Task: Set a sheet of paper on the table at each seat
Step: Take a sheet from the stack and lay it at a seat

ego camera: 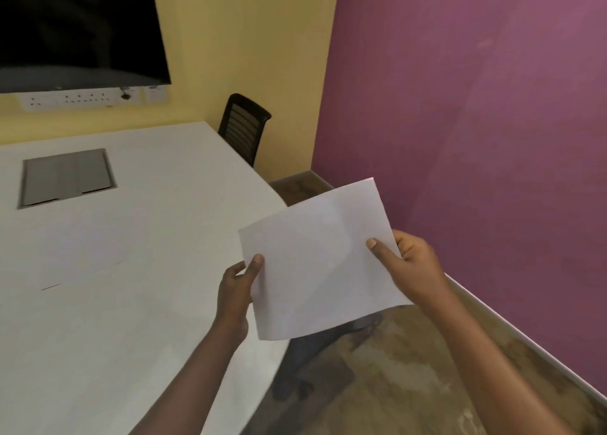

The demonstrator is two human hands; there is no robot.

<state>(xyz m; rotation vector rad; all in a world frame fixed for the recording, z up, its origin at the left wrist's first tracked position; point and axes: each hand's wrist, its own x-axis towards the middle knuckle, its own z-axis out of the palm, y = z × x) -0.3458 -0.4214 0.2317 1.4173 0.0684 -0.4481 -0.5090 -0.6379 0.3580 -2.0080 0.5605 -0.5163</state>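
You held the paper [320,260] pinched between your left hand [236,298] and right hand [412,263], over the table [131,254] edge. Likely next: lower it flat leftward at a seat.

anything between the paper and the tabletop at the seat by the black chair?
Nothing visible. Both hands, left hand and right hand, hold the paper above the table edge; the surface toward the black chair is bare.

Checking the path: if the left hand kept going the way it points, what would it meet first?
Probably nothing soon: the left hand points along the table edge toward the black chair; depth is unclear.
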